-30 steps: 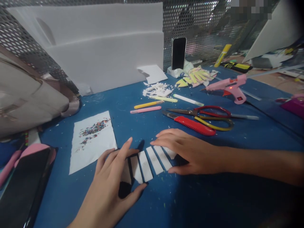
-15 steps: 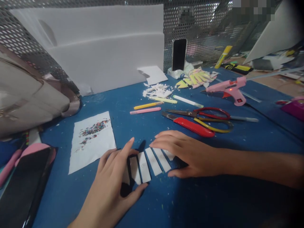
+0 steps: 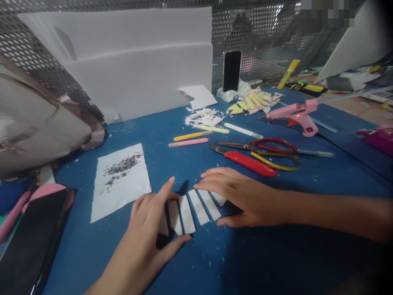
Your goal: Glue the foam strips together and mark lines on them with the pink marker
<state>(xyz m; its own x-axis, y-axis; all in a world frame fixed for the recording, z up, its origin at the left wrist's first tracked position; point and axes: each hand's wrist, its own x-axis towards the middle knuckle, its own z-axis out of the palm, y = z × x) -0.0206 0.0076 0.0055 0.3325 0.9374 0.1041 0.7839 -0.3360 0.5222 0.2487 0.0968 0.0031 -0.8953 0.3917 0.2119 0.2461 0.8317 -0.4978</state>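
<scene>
Several white foam strips [image 3: 193, 211] lie side by side on the blue table [image 3: 172, 164], fanned out between my hands. My left hand [image 3: 147, 235] rests over their left end, fingers spread and arched, thumb at the near edge of the strips. My right hand [image 3: 239, 196] lies flat and open on the right end of the row, fingertips touching the strips' far ends. Neither hand grips anything.
A white paper with glitter bits [image 3: 120, 180] lies to the left. Beyond the hands lie a red utility knife [image 3: 248, 162], scissors [image 3: 270, 151], pens [image 3: 188, 142] and a pink glue gun [image 3: 297, 115]. White foam boards [image 3: 138, 61] and a phone [image 3: 231, 70] stand at the back; a dark phone [image 3: 27, 241] sits near left.
Both hands have stayed on the strips with only slight shifts; the strips are drawn a little closer together.
</scene>
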